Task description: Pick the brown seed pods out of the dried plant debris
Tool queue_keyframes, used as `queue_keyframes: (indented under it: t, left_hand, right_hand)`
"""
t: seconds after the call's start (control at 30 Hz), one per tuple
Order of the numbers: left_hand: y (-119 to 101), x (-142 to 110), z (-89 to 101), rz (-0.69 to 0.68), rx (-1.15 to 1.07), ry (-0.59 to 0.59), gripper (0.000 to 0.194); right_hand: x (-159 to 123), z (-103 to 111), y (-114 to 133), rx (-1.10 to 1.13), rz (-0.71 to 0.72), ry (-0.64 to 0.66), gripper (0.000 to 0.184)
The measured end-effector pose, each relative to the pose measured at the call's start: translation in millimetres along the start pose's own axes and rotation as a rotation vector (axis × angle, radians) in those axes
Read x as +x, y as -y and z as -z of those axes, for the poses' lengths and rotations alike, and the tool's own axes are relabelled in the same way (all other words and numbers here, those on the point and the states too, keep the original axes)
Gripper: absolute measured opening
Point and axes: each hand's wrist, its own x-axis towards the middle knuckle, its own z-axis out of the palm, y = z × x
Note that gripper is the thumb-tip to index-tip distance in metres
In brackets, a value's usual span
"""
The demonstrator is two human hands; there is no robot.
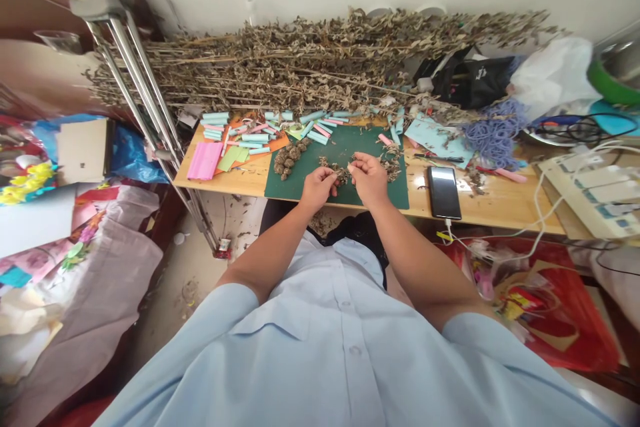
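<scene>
My left hand point(319, 188) is closed around a small tuft of dried leaves point(342, 174) over the green cutting mat point(350, 140). Thumb and fingers of my right hand point(369, 179) pinch at the same tuft from the other side; the exact bit between the fingertips is too small to make out. To the left on the mat sits a cluster of brownish balled leaf clumps point(289, 160). More loose dried leaves point(393, 165) lie just right of my right hand. Behind the mat are several rolled blue and pink paper tubes point(320, 133).
Long bundles of dried leafy stems point(300, 67) span the table's back. A phone point(444, 192) with a charging cable lies right, near purple-blue yarn point(495, 133) and a power strip point(595, 190). Pink paper squares point(204, 160) lie left, where metal crutches point(145, 80) lean.
</scene>
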Motion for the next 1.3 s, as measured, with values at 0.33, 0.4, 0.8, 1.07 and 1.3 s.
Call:
queue_keyframes:
  t: [0.33,0.4,0.8,1.07,1.3]
  left_hand:
    - [-1,-1,-0.5,0.031,-0.060,-0.009,0.017]
    - [0,-1,0.3,0.024,-0.074,-0.010,0.016]
    - [-2,-2,1.0,0.048,-0.062,-0.028,0.020]
    - [-1,-2,1.2,0.039,-0.081,-0.024,0.019]
    - [1,-1,2.8,0.022,-0.088,0.000,0.018]
  right_hand:
    - [5,0,3,0.023,-0.029,-0.114,0.036]
    - [2,4,4,0.029,-0.016,-0.123,0.033]
    - [-15,10,-6,-0.014,-0.057,-0.012,0.037]
    - [-10,3,4,-0.267,0.032,0.042,0.030]
    - [-13,-15,9,-0.101,0.010,0.081,0.042]
